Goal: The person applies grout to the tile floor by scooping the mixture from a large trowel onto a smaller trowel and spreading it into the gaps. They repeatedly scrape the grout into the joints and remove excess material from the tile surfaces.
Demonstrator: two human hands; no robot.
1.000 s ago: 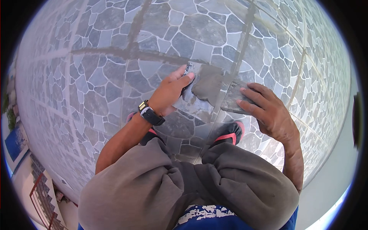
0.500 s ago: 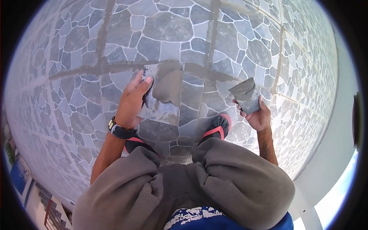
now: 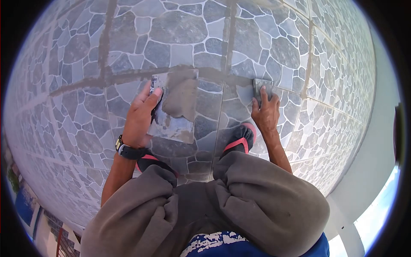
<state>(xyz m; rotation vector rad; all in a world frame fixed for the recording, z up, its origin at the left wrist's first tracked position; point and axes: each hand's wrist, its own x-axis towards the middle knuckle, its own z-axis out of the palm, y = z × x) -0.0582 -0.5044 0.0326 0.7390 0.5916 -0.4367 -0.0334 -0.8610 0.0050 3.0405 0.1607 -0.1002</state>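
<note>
My left hand grips a flat metal trowel by its edge side, its face turned up. A spread heap of wet grey grout covers the upper part of that face. Over to the right, my right hand is closed on a small grey flat spreader, fingers laid along its back. The spreader's far edge is at the tile joint, against the floor as far as I can see; its underside is hidden. Grey grout runs along the joint beyond the trowel.
Stone-patterned tiles with pale lines cover the floor. My feet in pink-strapped flip-flops stand close below the tools. A pale wall rises at the right, and a stair railing shows at lower left.
My right hand has turned over from palm-up and brought the spreader down to the joint. The grout on its face is now out of sight. The trowel appears slightly farther left.
</note>
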